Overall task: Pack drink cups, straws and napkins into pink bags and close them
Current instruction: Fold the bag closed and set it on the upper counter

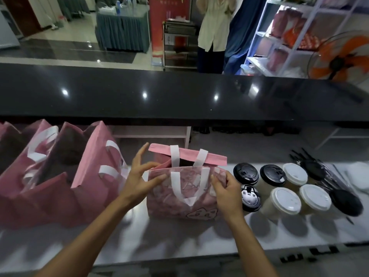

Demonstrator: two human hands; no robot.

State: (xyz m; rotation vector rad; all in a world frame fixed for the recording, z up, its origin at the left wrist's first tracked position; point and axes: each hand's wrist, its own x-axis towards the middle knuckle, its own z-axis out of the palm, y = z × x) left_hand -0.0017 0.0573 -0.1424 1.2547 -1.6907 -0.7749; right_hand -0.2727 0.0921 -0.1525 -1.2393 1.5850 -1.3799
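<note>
A pink bag point(182, 204) with white handles stands on the white counter point(179, 236) in front of me, its mouth open and its far flap raised. My left hand point(142, 176) is at the bag's left top edge, thumb on the near panel, fingers spread. My right hand point(225, 188) pinches the near panel's right top corner. Right of the bag stand several drink cups: black-lidded ones point(246, 173) and white-lidded ones point(283, 200). A bundle of black-wrapped straws point(319, 172) lies further right. The bag's inside is dark and hidden.
Several open pink bags point(60, 176) stand in a row at the left. A white stack that may be napkins point(359, 176) sits at the far right edge. A raised black counter point(179, 92) runs behind. A person stands beyond it, beside shelves and an orange fan point(339, 56).
</note>
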